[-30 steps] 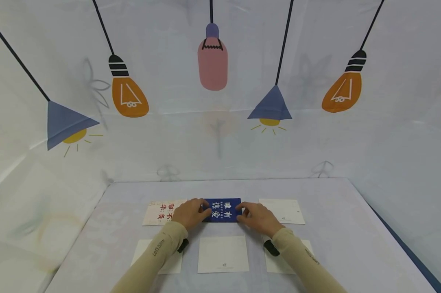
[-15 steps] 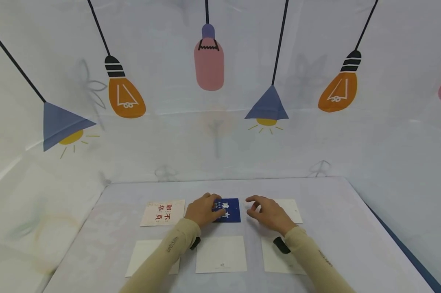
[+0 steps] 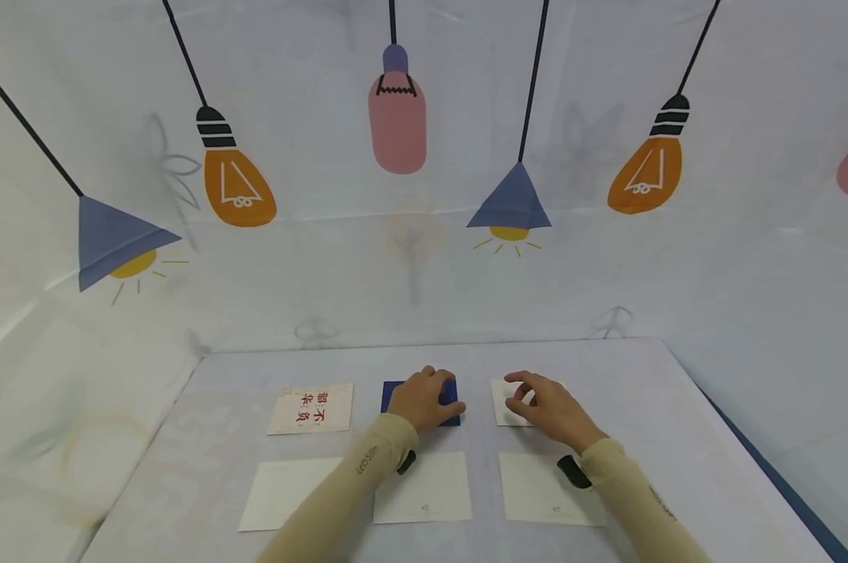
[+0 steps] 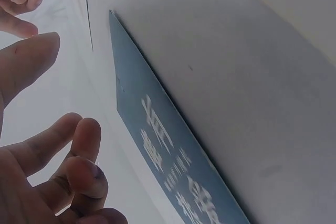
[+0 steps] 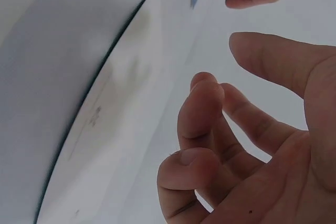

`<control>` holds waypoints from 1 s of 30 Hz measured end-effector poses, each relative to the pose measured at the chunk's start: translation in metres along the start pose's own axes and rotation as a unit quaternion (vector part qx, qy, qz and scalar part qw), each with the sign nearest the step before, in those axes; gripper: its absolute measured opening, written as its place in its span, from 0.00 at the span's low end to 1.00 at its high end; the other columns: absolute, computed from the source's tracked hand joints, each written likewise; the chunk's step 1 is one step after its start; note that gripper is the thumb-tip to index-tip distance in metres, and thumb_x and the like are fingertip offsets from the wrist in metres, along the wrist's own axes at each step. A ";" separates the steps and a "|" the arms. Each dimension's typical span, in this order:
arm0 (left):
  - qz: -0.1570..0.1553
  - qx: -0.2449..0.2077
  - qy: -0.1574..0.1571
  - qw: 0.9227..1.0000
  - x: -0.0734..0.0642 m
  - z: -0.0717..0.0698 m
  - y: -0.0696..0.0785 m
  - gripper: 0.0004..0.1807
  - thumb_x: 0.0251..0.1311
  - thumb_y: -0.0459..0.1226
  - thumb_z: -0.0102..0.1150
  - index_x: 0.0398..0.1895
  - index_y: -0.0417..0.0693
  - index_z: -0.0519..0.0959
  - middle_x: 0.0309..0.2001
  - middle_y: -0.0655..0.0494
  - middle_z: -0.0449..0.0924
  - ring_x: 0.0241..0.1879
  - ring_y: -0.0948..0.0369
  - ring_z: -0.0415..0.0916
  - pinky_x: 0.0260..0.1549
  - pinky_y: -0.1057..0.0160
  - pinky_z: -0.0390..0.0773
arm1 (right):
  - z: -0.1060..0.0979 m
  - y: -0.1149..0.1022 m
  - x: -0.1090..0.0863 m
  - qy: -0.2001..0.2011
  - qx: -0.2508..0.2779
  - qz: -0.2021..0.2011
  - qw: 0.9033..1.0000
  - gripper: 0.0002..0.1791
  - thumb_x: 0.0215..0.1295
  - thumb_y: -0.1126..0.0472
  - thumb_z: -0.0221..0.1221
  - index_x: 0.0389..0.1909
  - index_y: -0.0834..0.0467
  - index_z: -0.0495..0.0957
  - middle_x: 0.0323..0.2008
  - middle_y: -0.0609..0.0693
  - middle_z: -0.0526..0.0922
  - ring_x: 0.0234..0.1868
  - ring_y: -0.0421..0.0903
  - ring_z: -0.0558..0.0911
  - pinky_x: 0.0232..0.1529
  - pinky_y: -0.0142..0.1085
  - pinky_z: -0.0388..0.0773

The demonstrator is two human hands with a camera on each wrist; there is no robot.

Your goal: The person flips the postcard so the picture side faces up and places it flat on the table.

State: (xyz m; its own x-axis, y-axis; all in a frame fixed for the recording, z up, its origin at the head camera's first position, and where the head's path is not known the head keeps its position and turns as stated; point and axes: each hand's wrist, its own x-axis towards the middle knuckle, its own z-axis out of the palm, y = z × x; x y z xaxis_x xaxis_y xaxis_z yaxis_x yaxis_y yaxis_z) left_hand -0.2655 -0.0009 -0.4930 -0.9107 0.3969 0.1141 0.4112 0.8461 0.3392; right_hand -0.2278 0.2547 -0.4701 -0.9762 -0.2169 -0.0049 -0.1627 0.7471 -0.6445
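Observation:
A blue card (image 3: 392, 393) with white characters lies flat in the middle of the back row on the white table. My left hand (image 3: 422, 400) hovers over it and covers much of it in the head view. Seen from the left wrist, the thumb and fingers are spread apart beside the blue card (image 4: 134, 87), gripping nothing. To the right, my right hand (image 3: 554, 410) is above a white card (image 3: 503, 403), partly hiding it. In the right wrist view its fingers are loosely bent with a gap to the thumb, and the white card (image 5: 105, 145) lies beyond them.
A cream card (image 3: 314, 409) with red characters lies at the back left. Three white cards form the front row: left (image 3: 283, 493), middle (image 3: 424, 496) and right (image 3: 537, 485). A white cloth wall (image 3: 325, 281) with printed lamps rises behind the table.
Both hands have moved right. The right hand has come away from the blue card's right edge to the back-right white card; the left has slid from its left edge across over it.

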 end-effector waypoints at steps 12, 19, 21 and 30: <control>0.015 0.040 -0.011 0.999 0.026 0.019 0.031 0.36 0.55 0.63 0.69 0.64 0.58 0.79 0.48 0.56 0.80 0.45 0.57 0.78 0.47 0.56 0.78 | -0.027 0.027 -0.015 0.031 0.004 -0.010 0.999 0.27 0.71 0.56 0.63 0.67 0.59 0.72 0.42 0.49 0.81 0.32 0.43 0.78 0.29 0.36 0.75; 0.016 0.057 -0.019 0.998 0.038 0.034 0.042 0.39 0.50 0.66 0.70 0.64 0.59 0.79 0.53 0.53 0.80 0.49 0.54 0.78 0.51 0.53 0.77 | -0.032 0.041 -0.020 0.039 0.006 0.001 0.999 0.29 0.71 0.54 0.64 0.68 0.60 0.70 0.44 0.51 0.80 0.33 0.43 0.78 0.30 0.36 0.75; 0.013 0.057 -0.027 0.998 0.040 0.035 0.046 0.41 0.49 0.66 0.70 0.65 0.59 0.78 0.54 0.53 0.80 0.49 0.54 0.78 0.52 0.52 0.77 | -0.032 0.045 -0.021 0.036 0.007 0.002 0.999 0.29 0.71 0.54 0.64 0.68 0.60 0.70 0.44 0.51 0.80 0.33 0.44 0.78 0.30 0.37 0.75; -0.003 0.049 -0.076 0.996 0.042 0.029 0.059 0.46 0.48 0.67 0.71 0.70 0.58 0.74 0.59 0.51 0.78 0.54 0.52 0.77 0.56 0.50 0.75 | -0.037 0.061 -0.019 0.051 -0.024 0.009 0.998 0.31 0.67 0.56 0.67 0.68 0.58 0.71 0.44 0.53 0.78 0.38 0.47 0.75 0.33 0.39 0.75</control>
State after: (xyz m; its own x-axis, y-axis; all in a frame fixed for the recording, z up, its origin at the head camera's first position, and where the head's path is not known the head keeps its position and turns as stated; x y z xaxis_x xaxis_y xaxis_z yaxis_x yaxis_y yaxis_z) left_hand -0.2784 0.0758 -0.4954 -0.9000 0.4347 -0.0325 0.4145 0.8764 0.2450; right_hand -0.2249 0.3275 -0.4810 -0.9882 -0.1395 0.0639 -0.1494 0.7798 -0.6080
